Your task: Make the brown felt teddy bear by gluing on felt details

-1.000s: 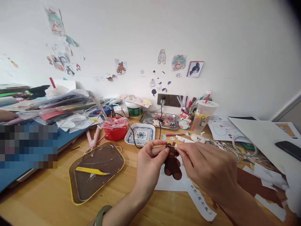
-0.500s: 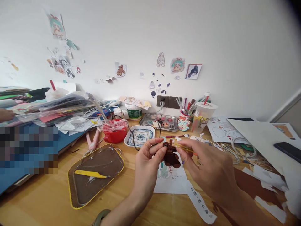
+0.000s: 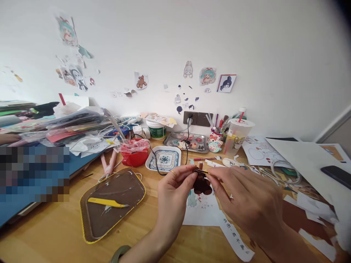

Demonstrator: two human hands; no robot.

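My left hand [image 3: 173, 193] pinches a small dark brown bear-shaped piece [image 3: 202, 187] by its upper edge, between thumb and fingers. From the other side, my right hand [image 3: 251, 193] grips a thin yellow tool [image 3: 203, 171], whose tip touches or lies just over the top of the piece. Most of that tool is hidden by my fingers, so its exact kind does not show. Below the piece lies a white paper sheet [image 3: 201, 215] with a coloured drawing on it.
At the left, yellow tweezers [image 3: 106, 202] rest in a brown tray [image 3: 91, 228] with a yellow rim. A red bowl [image 3: 134, 158], a patterned dish [image 3: 149, 165] and a drink cup [image 3: 238, 137] stand behind. Paper scraps [image 3: 315, 204] lie at right; another person's hand [image 3: 8, 138] is far left.
The brown piece has tipped and shifted slightly right between my hands. My right hand has turned a little, bringing the yellow tool's tip across the top of the piece.
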